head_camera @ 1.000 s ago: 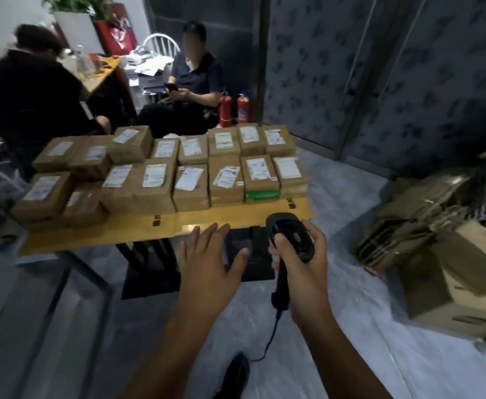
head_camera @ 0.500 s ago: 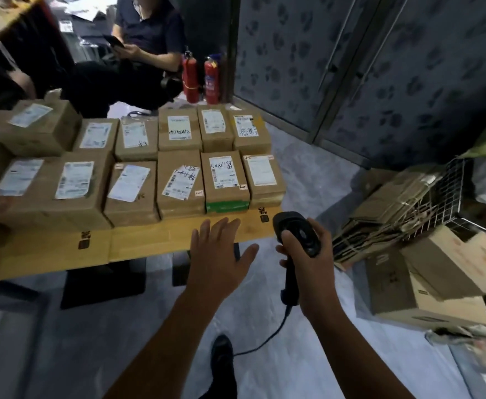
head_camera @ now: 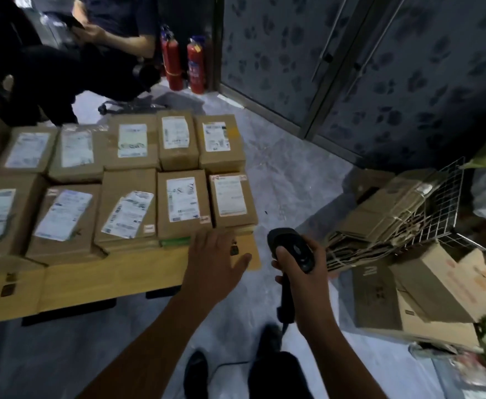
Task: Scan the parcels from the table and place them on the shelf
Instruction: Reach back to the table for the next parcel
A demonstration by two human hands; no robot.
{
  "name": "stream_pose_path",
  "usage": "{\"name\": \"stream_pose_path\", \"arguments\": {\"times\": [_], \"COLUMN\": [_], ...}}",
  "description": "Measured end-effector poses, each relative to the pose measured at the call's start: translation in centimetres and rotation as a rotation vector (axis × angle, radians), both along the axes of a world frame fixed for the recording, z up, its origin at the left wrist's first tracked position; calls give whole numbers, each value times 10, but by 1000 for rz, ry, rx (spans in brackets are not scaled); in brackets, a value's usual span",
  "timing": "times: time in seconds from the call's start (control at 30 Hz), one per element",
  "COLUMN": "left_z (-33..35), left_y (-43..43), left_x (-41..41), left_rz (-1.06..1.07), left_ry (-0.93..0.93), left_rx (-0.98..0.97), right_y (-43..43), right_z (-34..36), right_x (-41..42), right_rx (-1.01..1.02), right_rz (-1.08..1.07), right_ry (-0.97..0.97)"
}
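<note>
A parcel depot or stockroom: labelled parcels [head_camera: 182,203] on a table [head_camera: 92,280], flattened cartons [head_camera: 379,220], fire extinguishers [head_camera: 195,64].

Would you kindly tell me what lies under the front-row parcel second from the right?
Under that parcel a green-edged layer shows at its front, on the table; the rest is covered.

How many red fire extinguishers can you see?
2. They stand side by side on the floor beyond the table: the left fire extinguisher, and the right fire extinguisher beside it.

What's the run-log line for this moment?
left hand: open, over table edge | right hand: grips scanner | parcels: on table, none held
</note>
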State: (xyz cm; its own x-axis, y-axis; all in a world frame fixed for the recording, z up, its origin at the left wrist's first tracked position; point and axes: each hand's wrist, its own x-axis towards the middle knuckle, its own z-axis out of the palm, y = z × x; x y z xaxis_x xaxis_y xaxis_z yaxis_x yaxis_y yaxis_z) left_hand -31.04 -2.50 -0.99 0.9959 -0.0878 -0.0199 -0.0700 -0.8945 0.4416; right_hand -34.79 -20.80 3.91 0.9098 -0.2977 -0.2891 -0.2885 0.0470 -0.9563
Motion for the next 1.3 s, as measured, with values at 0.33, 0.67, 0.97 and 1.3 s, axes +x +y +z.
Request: {"name": "stream_pose_path", "arguments": {"times": [0.33, 0.67, 0.97, 1.3], "left_z": [-38, -58, -52, -75], "left_y": [-71, -94, -96, -62], "left_x": [52, 105, 104, 120], "left_rz": [204, 417, 376, 485], "left_ry": [20, 128, 135, 163], "left_rx": [-29, -10, -16, -375], "right_y": [-73, -92, -71, -46], "right_z": [-61, -65, -73, -67], "right_x": [101, 175, 197, 217], "right_rx": [97, 104, 89, -8], "right_rz": [178, 372, 387, 388], "right_ry": [137, 192, 251, 265]}}
